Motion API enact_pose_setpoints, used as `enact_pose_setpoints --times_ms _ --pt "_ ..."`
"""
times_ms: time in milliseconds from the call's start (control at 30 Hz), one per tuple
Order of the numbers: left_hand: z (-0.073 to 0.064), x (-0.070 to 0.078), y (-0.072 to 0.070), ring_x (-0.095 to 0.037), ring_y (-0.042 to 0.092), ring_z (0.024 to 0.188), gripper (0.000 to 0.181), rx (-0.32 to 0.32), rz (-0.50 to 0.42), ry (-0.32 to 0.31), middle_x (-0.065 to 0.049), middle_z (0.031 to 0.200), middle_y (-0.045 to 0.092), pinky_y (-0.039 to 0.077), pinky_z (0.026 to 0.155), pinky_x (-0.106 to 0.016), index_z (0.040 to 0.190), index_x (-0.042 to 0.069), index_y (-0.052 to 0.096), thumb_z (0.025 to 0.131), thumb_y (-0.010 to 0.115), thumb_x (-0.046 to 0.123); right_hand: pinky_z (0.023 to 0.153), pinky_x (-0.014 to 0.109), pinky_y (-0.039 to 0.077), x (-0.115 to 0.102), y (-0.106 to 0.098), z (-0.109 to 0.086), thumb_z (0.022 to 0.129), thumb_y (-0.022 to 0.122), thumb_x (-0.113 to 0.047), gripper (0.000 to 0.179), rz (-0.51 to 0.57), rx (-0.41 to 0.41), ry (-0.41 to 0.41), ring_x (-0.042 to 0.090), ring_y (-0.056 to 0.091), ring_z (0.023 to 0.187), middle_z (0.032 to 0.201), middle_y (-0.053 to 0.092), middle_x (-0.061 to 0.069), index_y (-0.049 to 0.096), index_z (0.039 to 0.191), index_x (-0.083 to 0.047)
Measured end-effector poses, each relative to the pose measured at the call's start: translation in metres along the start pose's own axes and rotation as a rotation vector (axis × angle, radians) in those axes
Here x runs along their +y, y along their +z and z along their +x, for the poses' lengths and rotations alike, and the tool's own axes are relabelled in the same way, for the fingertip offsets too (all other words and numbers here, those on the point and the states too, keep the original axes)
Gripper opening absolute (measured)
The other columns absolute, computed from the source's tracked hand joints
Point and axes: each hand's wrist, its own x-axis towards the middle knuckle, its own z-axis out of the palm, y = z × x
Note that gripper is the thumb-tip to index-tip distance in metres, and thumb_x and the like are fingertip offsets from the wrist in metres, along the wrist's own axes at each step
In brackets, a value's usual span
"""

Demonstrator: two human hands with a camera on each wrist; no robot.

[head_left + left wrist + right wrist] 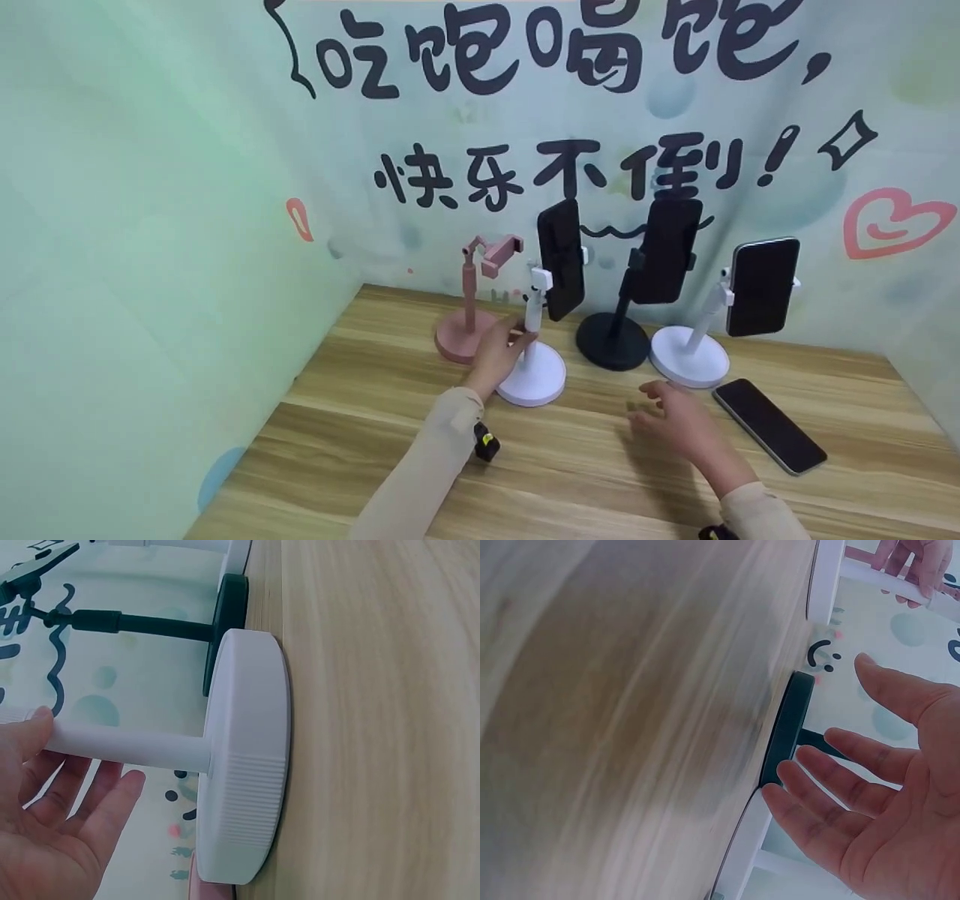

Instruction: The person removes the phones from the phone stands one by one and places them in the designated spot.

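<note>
My left hand (496, 352) holds the pole of a white phone stand (541, 381). In the left wrist view, thumb and fingers (46, 799) lie on either side of that pole above the round base (244, 787). A dark phone (562, 259) is clamped upright in this stand's holder. My right hand (679, 421) is over the table in front of the black stand, holding nothing; in the right wrist view its fingers (817, 821) are spread and relaxed. Nearest on its right, a phone (769, 425) lies flat with its dark screen up.
Behind the left hand stands a pink phone stand (469, 300) with an unfilled clamp. A black stand (613, 343) and another white stand (690, 358) each carry a phone, further right. A printed cloth backdrop (450, 112) rises behind the wooden table (360, 442).
</note>
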Motion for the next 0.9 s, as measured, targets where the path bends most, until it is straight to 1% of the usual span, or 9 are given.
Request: enact_pose_setpoints --times_ms 100,267,400,600,700,900 --pt "0.0 0.002 -0.003 -0.029 0.068 0.112 0.029 -0.007 -0.011 -0.012 -0.013 0.121 0.069 0.054 0.099 -0.038 0.121 0.002 0.064 0.099 0.062 0.021 0.091 0.057 0.051 -0.001 0.001 0.0 0.089 0.074 -0.023 0.049 0.002 0.009 -0.006 0.046 0.063 0.108 0.121 0.063 0.03 0.059 0.124 0.006" --pt "-0.001 0.004 -0.008 -0.027 0.066 0.114 0.031 -0.022 -0.027 -0.051 -0.013 0.124 0.068 0.053 0.101 -0.037 0.125 0.003 0.062 0.099 0.063 0.02 0.09 0.057 0.052 -0.002 0.001 0.001 0.089 0.075 -0.023 0.048 0.001 0.01 -0.013 0.045 0.063 0.107 0.12 0.064 0.03 0.059 0.124 0.006" --pt "-0.002 0.005 -0.011 -0.026 0.066 0.116 0.031 -0.031 -0.026 -0.059 -0.012 0.125 0.067 0.053 0.102 -0.036 0.125 0.005 0.061 0.099 0.063 0.021 0.09 0.057 0.052 -0.003 0.001 0.002 0.089 0.075 -0.023 0.049 0.001 0.001 -0.014 0.045 0.063 0.107 0.12 0.063 0.03 0.059 0.124 0.006" --pt "-0.003 0.008 -0.016 -0.026 0.065 0.118 0.031 -0.037 -0.043 -0.039 -0.012 0.126 0.067 0.052 0.103 -0.035 0.127 0.006 0.06 0.099 0.062 0.02 0.092 0.058 0.051 -0.004 0.0 0.001 0.089 0.074 -0.023 0.05 0.004 -0.006 -0.007 0.046 0.062 0.11 0.122 0.062 0.03 0.058 0.126 0.006" --pt "-0.003 0.01 -0.018 -0.027 0.064 0.119 0.032 -0.032 -0.057 -0.018 -0.013 0.127 0.066 0.052 0.104 -0.036 0.127 0.004 0.059 0.099 0.062 0.018 0.091 0.058 0.051 -0.004 0.0 0.001 0.089 0.074 -0.023 0.05 0.005 -0.002 -0.014 0.046 0.062 0.109 0.121 0.063 0.03 0.058 0.126 0.007" --pt "-0.004 0.022 -0.025 -0.027 0.062 0.123 0.034 -0.006 -0.126 0.022 -0.014 0.132 0.063 0.052 0.104 -0.034 0.13 0.004 0.056 0.098 0.063 0.014 0.093 0.058 0.051 -0.007 0.0 0.002 0.09 0.074 -0.024 0.05 0.01 0.003 -0.012 0.046 0.062 0.111 0.123 0.062 0.03 0.058 0.127 0.006"
